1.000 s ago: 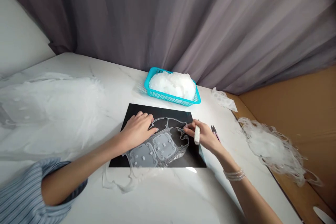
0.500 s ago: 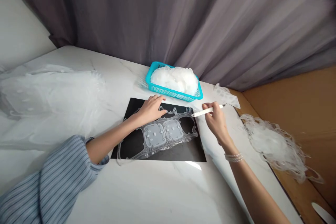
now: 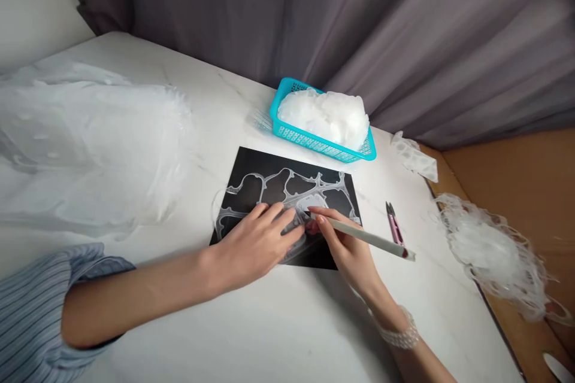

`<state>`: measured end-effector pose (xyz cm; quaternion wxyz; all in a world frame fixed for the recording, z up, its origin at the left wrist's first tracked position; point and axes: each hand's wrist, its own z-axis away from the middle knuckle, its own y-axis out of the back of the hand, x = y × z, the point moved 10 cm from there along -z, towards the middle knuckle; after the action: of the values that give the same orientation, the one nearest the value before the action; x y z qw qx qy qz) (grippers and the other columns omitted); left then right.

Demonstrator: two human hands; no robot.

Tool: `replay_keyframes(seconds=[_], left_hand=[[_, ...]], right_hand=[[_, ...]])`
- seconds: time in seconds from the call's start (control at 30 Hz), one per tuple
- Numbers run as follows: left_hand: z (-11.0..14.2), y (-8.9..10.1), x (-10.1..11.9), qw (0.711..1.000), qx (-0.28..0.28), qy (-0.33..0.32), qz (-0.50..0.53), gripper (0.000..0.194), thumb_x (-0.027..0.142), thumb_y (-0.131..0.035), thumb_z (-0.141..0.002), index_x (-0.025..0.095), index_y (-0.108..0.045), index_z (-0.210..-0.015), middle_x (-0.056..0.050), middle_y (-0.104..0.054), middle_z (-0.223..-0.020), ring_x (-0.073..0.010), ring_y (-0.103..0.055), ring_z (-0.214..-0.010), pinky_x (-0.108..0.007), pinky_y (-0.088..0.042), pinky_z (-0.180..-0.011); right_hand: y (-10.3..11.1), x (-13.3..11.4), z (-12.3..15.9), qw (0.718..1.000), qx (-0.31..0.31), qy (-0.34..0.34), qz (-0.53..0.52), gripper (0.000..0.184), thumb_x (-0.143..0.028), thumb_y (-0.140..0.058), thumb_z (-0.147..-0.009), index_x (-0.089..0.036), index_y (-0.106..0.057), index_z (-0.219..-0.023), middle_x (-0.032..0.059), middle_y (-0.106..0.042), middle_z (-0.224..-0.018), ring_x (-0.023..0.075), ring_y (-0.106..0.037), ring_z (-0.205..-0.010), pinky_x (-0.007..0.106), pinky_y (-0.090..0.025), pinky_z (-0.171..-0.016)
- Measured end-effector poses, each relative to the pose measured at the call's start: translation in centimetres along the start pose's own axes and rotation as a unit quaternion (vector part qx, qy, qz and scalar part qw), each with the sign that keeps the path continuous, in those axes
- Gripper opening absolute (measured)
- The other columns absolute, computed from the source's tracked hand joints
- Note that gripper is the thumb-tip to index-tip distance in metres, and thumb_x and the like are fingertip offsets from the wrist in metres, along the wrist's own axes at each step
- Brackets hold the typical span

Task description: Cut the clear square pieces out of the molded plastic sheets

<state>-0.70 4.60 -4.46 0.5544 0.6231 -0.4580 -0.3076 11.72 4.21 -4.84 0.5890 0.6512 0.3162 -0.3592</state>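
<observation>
A clear, frame-like plastic sheet (image 3: 287, 196) with large cut-out openings lies on a black mat (image 3: 251, 158). My left hand (image 3: 256, 239) rests on its front part, palm down, fingers stretched out and holding nothing. Close by on the right, my right hand (image 3: 348, 245) pinches a slim white craft knife (image 3: 366, 238). The knife's dark tip points left, at the sheet near my left fingertips. A pale square panel (image 3: 312, 202) in the sheet shows partly between the hands. Whether the tip touches the sheet I cannot tell.
Behind the mat stands a turquoise basket (image 3: 323, 145) heaped with whitish translucent pieces (image 3: 323, 114). Pink thread snips (image 3: 395, 226) lie to the right. A pile of clear sheets (image 3: 99, 149) is at left, tangled clear scraps (image 3: 494, 251) at right, beside a brown cardboard wall (image 3: 530, 173).
Both hands have come nearer, over the front of the sheet. The craft knife has turned round, its tip now pointing left at the sheet. The snips have come into sight. The view has shifted.
</observation>
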Motion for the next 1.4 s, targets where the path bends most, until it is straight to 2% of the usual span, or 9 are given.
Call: replay_keyframes(seconds=[0.17, 0.33, 0.63, 0.8, 0.9, 1.0, 1.23, 1.4], left_hand=[[0.0, 0.3, 0.1, 1.0, -0.001, 0.002, -0.017, 0.032, 0.028, -0.04, -0.101, 0.019, -0.055, -0.127, -0.011, -0.051, -0.143, -0.029, -0.052, -0.118, -0.041, -0.042, -0.085], [0.0, 0.0, 0.1, 1.0, -0.008, -0.006, -0.02, 0.031, 0.03, -0.041, -0.1, 0.018, -0.056, -0.125, -0.012, -0.055, -0.141, -0.0291, -0.051, -0.118, -0.041, -0.04, -0.085], [0.0, -0.4, 0.3, 0.999, -0.03, -0.02, -0.032, 0.037, 0.03, -0.04, -0.1, 0.016, -0.051, -0.133, -0.017, -0.052, -0.143, -0.0312, -0.052, -0.117, -0.042, -0.04, -0.084], [0.1, -0.5, 0.2, 0.999, -0.03, -0.015, -0.032, 0.036, 0.028, -0.04, -0.1, 0.02, -0.052, -0.133, -0.016, -0.053, -0.142, -0.031, -0.052, -0.12, -0.044, -0.039, -0.09], [0.0, -0.3, 0.3, 0.999, -0.026, -0.02, -0.024, 0.035, 0.027, -0.04, -0.1, 0.018, -0.053, -0.131, -0.017, -0.053, -0.142, -0.0323, -0.052, -0.12, -0.044, -0.039, -0.089], [0.0, -0.1, 0.4, 0.999, -0.022, -0.024, -0.019, 0.035, 0.026, -0.039, -0.099, 0.016, -0.054, -0.128, -0.019, -0.052, -0.142, -0.0337, -0.052, -0.118, -0.046, -0.04, -0.087], [-0.2, -0.2, -0.1, 0.999, -0.024, -0.017, -0.014, 0.039, 0.032, -0.037, -0.099, 0.009, -0.056, -0.125, -0.017, -0.056, -0.138, -0.0342, -0.05, -0.117, -0.045, -0.04, -0.083], [0.2, -0.7, 0.1, 0.999, -0.027, -0.027, -0.039, 0.044, 0.029, -0.032, -0.101, 0.007, -0.052, -0.133, -0.018, -0.05, -0.145, -0.0358, -0.047, -0.124, -0.047, -0.038, -0.088]], right_hand=[[-0.5, -2.1, 0.2, 0.991, -0.055, 0.077, 0.097, 0.025, -0.03, -0.048, -0.1, -0.023, -0.069, -0.112, 0.006, -0.07, -0.089, 0.0201, -0.066, -0.081, 0.035, -0.054, -0.076], [-1.0, -2.9, 0.2, 0.985, -0.07, 0.097, 0.127, 0.025, -0.026, -0.047, -0.1, -0.023, -0.069, -0.112, 0.0066, -0.072, -0.092, 0.019, -0.066, -0.076, 0.034, -0.053, -0.072], [-1.3, -3.5, -0.2, 0.982, -0.037, 0.107, 0.151, 0.024, -0.023, -0.046, -0.099, -0.021, -0.069, -0.105, 0.0057, -0.072, -0.088, 0.0188, -0.067, -0.074, 0.033, -0.052, -0.069], [-1.0, -3.8, 0.7, 0.982, -0.046, 0.091, 0.159, 0.023, -0.023, -0.045, -0.099, -0.022, -0.068, -0.102, 0.0065, -0.073, -0.091, 0.0203, -0.068, -0.078, 0.035, -0.055, -0.072], [-1.2, -4.0, 1.2, 0.98, -0.039, 0.112, 0.158, 0.024, -0.02, -0.045, -0.099, -0.022, -0.068, -0.105, 0.0079, -0.072, -0.098, 0.0211, -0.068, -0.086, 0.036, -0.056, -0.076], [-1.5, -4.0, 1.2, 0.977, -0.01, 0.134, 0.163, 0.025, -0.018, -0.044, -0.099, -0.022, -0.067, -0.107, 0.009, -0.071, -0.096, 0.0208, -0.067, -0.086, 0.038, -0.056, -0.077], [-2.8, -4.2, 2.1, 0.953, 0.037, 0.207, 0.217, 0.03, -0.009, -0.045, -0.097, -0.018, -0.062, -0.119, 0.0115, -0.066, -0.1, 0.0204, -0.064, -0.092, 0.036, -0.057, -0.08], [-3.8, -4.1, 2.8, 0.927, 0.04, 0.235, 0.289, 0.036, -0.009, -0.045, -0.096, -0.015, -0.058, -0.129, 0.0172, -0.066, -0.112, 0.0264, -0.063, -0.104, 0.043, -0.056, -0.089]])
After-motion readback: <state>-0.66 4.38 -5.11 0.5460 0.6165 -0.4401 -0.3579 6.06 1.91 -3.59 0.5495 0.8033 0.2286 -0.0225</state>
